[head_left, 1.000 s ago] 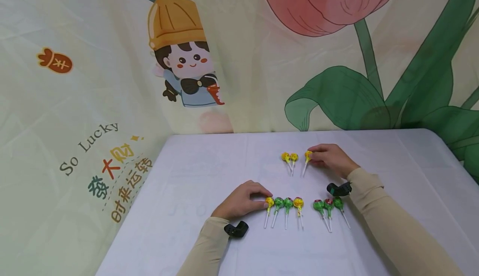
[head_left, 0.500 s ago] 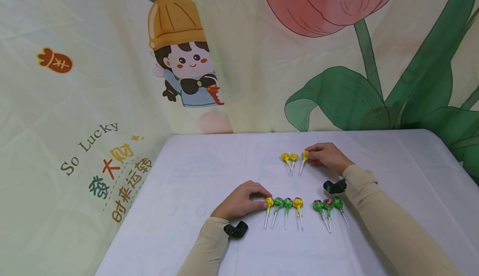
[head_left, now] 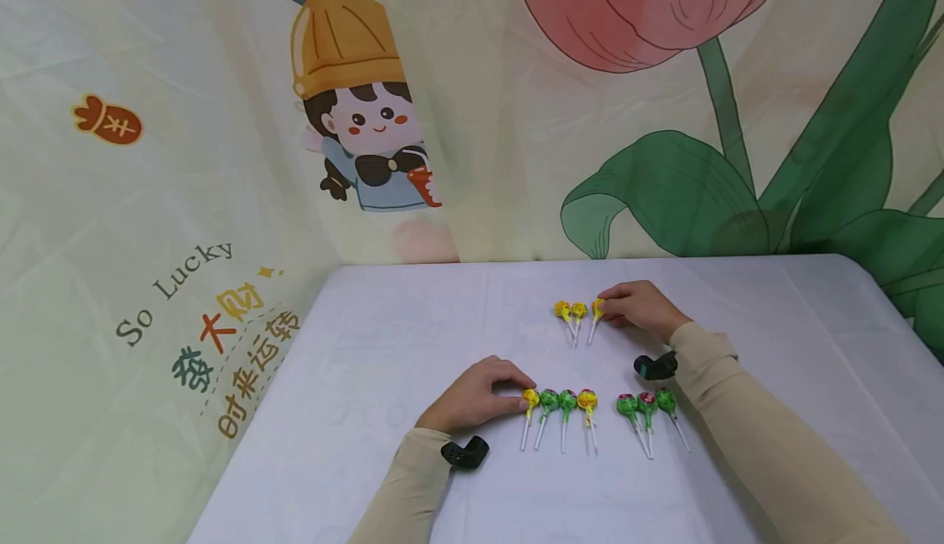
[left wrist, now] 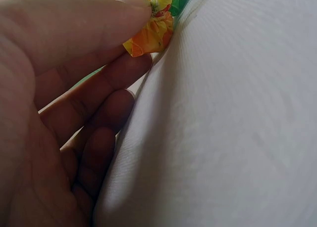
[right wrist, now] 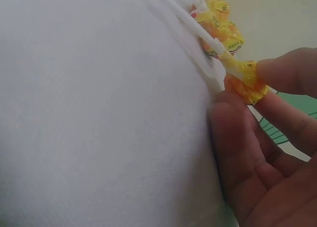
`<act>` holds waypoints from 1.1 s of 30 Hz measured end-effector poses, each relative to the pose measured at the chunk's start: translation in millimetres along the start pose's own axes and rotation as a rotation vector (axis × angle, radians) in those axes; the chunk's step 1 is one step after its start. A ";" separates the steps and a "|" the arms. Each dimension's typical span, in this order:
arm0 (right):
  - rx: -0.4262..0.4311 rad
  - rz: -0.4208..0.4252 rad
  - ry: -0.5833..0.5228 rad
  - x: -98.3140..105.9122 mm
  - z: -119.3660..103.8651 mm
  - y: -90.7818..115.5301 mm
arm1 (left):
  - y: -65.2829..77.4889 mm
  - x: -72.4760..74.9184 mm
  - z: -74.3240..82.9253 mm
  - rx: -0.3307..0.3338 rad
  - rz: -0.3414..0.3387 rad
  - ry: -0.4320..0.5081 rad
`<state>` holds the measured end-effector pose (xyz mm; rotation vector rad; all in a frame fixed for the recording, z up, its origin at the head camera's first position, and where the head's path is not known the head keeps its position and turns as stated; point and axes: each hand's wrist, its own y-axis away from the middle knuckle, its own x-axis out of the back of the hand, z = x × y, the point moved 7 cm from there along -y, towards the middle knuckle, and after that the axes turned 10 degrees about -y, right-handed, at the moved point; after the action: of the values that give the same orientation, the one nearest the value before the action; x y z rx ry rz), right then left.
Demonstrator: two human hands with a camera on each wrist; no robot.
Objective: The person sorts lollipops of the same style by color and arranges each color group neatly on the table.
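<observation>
Right hand [head_left: 643,308] has a yellow lollipop [head_left: 596,310] pinched by the candy end, toward the table's 12 o'clock edge. It leans a bit: candy just past 12, stick between 6 and 7. Left hand [head_left: 479,395] is pinching another, the yellow end lollipop [head_left: 531,397], closer in, and that one points about the same way.

Quick count: ten lollipops, five yellow and five green. Up top there's a yellow pair [head_left: 563,310] just beside the right-hand one, at its 9. The left-hand one starts a row of four: then two green lollipops [head_left: 549,400], then a yellow [head_left: 587,400]. At that row's 3 sits a green trio [head_left: 646,401], sticks fanned between 4 and 6.

The right sleeve [head_left: 767,421] runs just past the trio's 3 o'clock side. White tablecloth [head_left: 369,364] underneath, cartoon backdrop [head_left: 479,134] at 12.
</observation>
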<state>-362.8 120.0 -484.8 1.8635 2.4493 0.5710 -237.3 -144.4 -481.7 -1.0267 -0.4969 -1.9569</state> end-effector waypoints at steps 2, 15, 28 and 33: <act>-0.004 0.004 0.011 0.4 0.5 -0.7 | -0.2 0.1 0.8 0.000 -0.001 -0.002; 0.019 -0.002 0.103 -2.8 -1.6 -1.0 | 0.0 0.9 4.4 -0.021 0.002 0.011; 0.036 0.008 0.128 -3.6 -2.5 -2.6 | -0.6 1.5 3.5 -0.015 0.011 -0.005; 0.038 0.012 0.122 -3.2 -2.0 -1.3 | -0.3 0.8 2.1 -0.002 0.007 -0.007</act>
<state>-363.5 116.2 -483.9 1.9137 2.5429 0.6628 -236.8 -143.3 -479.8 -1.0362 -0.4947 -1.9491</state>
